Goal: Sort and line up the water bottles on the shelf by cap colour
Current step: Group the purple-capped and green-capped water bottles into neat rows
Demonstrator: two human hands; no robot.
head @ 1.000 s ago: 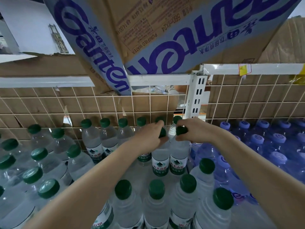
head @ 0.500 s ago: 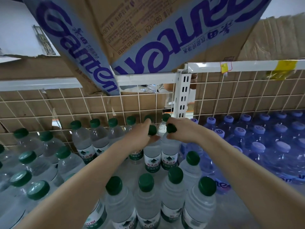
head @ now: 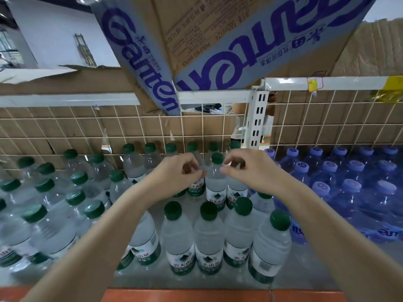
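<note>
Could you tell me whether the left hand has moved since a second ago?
Yes: the left hand has come off the green cap and now sits lower and to the left of it.

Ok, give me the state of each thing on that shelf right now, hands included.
Left hand: fingers loosely curled, beside the bottle's neck, grip unclear.
Right hand: fingers curled near the same bottle, grip unclear.
Clear green-capped water bottle between the hands: upright, capped.
Front row of green-capped bottles: upright, lined up.
Loose green-capped bottles on the left: tilted, unaligned.
Blue-capped bottles on the right: shrink-wrapped, grouped.
Cardboard Ganten box overhead: tilted.
</note>
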